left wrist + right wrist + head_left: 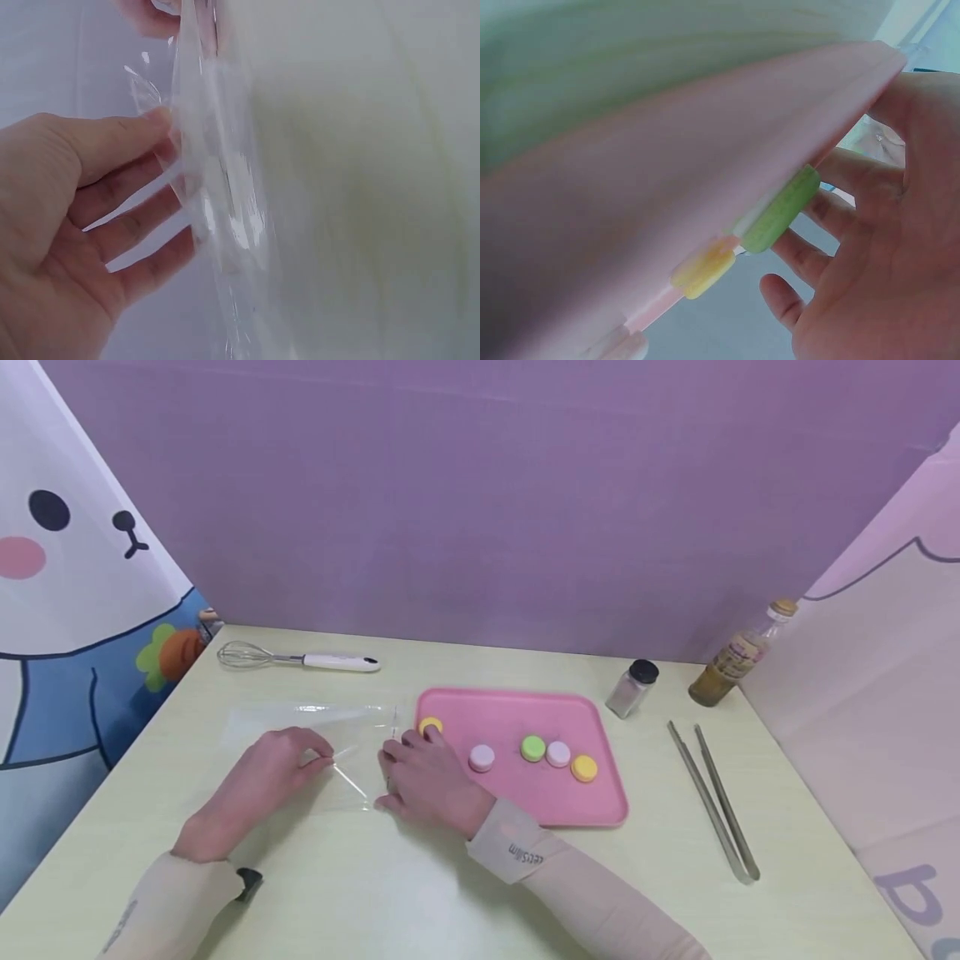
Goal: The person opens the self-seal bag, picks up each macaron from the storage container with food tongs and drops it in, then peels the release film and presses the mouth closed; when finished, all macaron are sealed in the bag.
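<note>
A clear plastic bag (pixel 352 718) lies flat on the table, left of a pink tray (pixel 517 806). My left hand (pixel 281 768) pinches the film near the bag's middle between thumb and forefinger; in the left wrist view the plastic (pixel 232 202) stands up in folds beside the fingers. At the bag's right end, my right hand (pixel 431 781) holds the edge between thumb and fingers, overlapping the tray's left rim. Small round macarons sit on the tray: a yellow one (pixel 431 724) half hidden behind the right fingers, a lilac one (pixel 482 758), a green one (pixel 532 747) and others.
A whisk (pixel 330 662) lies at the back left. Right of the tray stand a black-capped jar (pixel 632 687) and a corked bottle (pixel 735 660), with metal tongs (pixel 716 802) lying in front. A purple cloth (pixel 480 510) hangs behind the table.
</note>
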`<state>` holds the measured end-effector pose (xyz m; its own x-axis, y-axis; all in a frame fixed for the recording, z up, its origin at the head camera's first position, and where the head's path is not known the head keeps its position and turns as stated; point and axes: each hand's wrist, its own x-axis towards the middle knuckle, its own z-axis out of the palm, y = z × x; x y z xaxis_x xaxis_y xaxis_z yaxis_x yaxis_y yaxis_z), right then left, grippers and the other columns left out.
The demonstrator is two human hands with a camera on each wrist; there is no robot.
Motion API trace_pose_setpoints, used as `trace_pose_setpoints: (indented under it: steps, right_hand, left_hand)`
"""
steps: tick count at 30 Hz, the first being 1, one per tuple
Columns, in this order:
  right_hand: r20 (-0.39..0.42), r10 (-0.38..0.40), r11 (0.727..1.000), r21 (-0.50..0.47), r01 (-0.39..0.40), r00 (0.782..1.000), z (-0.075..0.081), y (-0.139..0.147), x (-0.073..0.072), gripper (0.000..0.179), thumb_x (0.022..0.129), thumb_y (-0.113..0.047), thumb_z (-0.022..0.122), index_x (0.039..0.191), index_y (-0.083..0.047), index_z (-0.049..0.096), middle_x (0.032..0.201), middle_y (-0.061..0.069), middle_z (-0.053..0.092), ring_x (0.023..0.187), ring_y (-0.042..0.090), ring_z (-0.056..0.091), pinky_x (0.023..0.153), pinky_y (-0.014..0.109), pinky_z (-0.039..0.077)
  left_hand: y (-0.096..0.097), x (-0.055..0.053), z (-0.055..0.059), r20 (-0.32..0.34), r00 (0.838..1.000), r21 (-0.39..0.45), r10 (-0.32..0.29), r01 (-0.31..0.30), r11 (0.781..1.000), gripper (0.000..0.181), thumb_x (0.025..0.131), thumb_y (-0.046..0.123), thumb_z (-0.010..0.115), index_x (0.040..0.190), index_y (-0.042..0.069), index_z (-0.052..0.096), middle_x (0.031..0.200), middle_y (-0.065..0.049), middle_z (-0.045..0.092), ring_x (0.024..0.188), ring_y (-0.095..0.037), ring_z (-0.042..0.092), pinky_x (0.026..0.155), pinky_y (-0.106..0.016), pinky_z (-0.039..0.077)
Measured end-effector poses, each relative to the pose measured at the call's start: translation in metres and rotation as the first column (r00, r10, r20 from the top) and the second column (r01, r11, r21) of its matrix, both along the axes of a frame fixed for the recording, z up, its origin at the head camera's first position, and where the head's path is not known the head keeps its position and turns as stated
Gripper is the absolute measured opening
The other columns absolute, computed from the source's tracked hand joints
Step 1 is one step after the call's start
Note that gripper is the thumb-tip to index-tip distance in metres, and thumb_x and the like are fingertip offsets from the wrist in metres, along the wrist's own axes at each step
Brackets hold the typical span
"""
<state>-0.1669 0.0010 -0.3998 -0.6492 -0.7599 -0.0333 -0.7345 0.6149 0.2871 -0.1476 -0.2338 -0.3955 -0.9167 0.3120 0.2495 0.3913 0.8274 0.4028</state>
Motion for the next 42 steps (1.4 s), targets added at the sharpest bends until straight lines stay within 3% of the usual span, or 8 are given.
trace_pose_setpoints:
  steps: [5, 13, 17, 22, 26, 30, 37, 42]
  right_hand:
    - [0.011, -0.001, 1.0, 0.0, 0.001, 1.0, 0.0, 0.0, 0.0, 0.061, 0.098, -0.066, 0.047, 0.138, -0.022, 0.061, 0.138, -0.008, 0.054, 0.119, 0.016, 0.047, 0.097, 0.036, 0.031]
    - [0.018, -0.004, 1.0, 0.004, 0.004, 1.0, 0.0, -0.001, 0.001, 0.062, 0.099, -0.065, 0.048, 0.142, -0.021, 0.059, 0.142, -0.008, 0.053, 0.121, 0.016, 0.047, 0.099, 0.036, 0.031]
    - [0.024, -0.006, 1.0, 0.009, 0.006, 1.0, 0.001, -0.001, 0.001, 0.063, 0.099, -0.065, 0.048, 0.144, -0.021, 0.057, 0.144, -0.008, 0.052, 0.123, 0.016, 0.046, 0.1, 0.036, 0.031]
    - [0.02, -0.007, 1.0, 0.012, 0.007, 1.0, -0.001, -0.001, 0.0, 0.065, 0.099, -0.066, 0.046, 0.145, -0.021, 0.056, 0.144, -0.008, 0.052, 0.123, 0.017, 0.046, 0.1, 0.036, 0.031]
    - [0.023, -0.011, 1.0, 0.014, 0.01, 1.0, -0.002, -0.001, 0.0, 0.065, 0.099, -0.066, 0.046, 0.145, -0.022, 0.056, 0.145, -0.008, 0.051, 0.124, 0.017, 0.045, 0.1, 0.036, 0.03]
    - [0.022, -0.012, 1.0, 0.011, 0.012, 1.0, -0.002, -0.001, 0.0, 0.064, 0.099, -0.067, 0.046, 0.144, -0.022, 0.057, 0.144, -0.008, 0.052, 0.124, 0.017, 0.046, 0.1, 0.037, 0.031]
    - [0.021, -0.007, 1.0, 0.006, 0.007, 1.0, -0.003, -0.001, 0.0, 0.062, 0.099, -0.066, 0.046, 0.141, -0.022, 0.059, 0.141, -0.008, 0.053, 0.122, 0.016, 0.046, 0.1, 0.037, 0.031]
    - [0.02, -0.003, 1.0, -0.002, 0.003, 1.0, -0.003, -0.001, 0.0, 0.062, 0.099, -0.065, 0.047, 0.14, -0.021, 0.059, 0.14, -0.008, 0.053, 0.122, 0.016, 0.046, 0.1, 0.036, 0.031]
  left_hand:
    - [-0.003, -0.001, 0.0, 0.027, 1.0, 0.074, 0.005, -0.007, 0.997, 0.013, 0.087, 0.004, 0.079, 0.098, 0.003, 0.072, 0.102, -0.014, 0.074, 0.101, -0.037, 0.069, 0.088, -0.053, 0.054]
    - [-0.007, 0.0, -0.003, -0.013, 1.0, 0.135, 0.01, -0.008, 0.991, 0.016, 0.085, 0.006, 0.081, 0.092, 0.009, 0.067, 0.086, -0.004, 0.074, 0.085, -0.028, 0.071, 0.079, -0.05, 0.056]
    - [-0.011, 0.0, -0.001, 0.06, 0.998, 0.171, 0.027, -0.037, 0.985, 0.021, 0.086, 0.008, 0.081, 0.103, 0.007, 0.067, 0.088, -0.003, 0.074, 0.091, -0.033, 0.072, 0.084, -0.055, 0.054]
    - [-0.024, -0.001, -0.001, 0.164, 0.986, 0.188, -0.039, 0.007, 0.982, 0.029, 0.089, 0.012, 0.079, 0.117, 0.007, 0.072, 0.099, -0.001, 0.075, 0.105, -0.035, 0.067, 0.092, -0.058, 0.051]
    - [-0.03, -0.003, -0.004, 0.205, 0.975, 0.188, -0.087, 0.048, 0.981, 0.023, 0.089, 0.014, 0.079, 0.111, 0.009, 0.077, 0.106, -0.003, 0.075, 0.11, -0.034, 0.066, 0.094, -0.056, 0.05]
    - [-0.032, -0.005, -0.01, 0.185, 0.978, 0.159, -0.099, 0.069, 0.985, 0.014, 0.086, 0.013, 0.081, 0.1, 0.012, 0.079, 0.099, 0.002, 0.075, 0.101, -0.027, 0.068, 0.09, -0.049, 0.053]
    - [-0.03, -0.006, -0.011, 0.152, 0.987, 0.142, -0.042, 0.021, 0.99, 0.011, 0.084, 0.014, 0.083, 0.088, 0.019, 0.074, 0.091, 0.006, 0.072, 0.089, -0.02, 0.063, 0.082, -0.044, 0.052]
    - [-0.033, -0.006, -0.008, 0.2, 0.978, 0.163, -0.059, 0.026, 0.986, 0.009, 0.088, 0.017, 0.08, 0.094, 0.018, 0.073, 0.099, 0.002, 0.071, 0.094, -0.023, 0.062, 0.084, -0.045, 0.051]
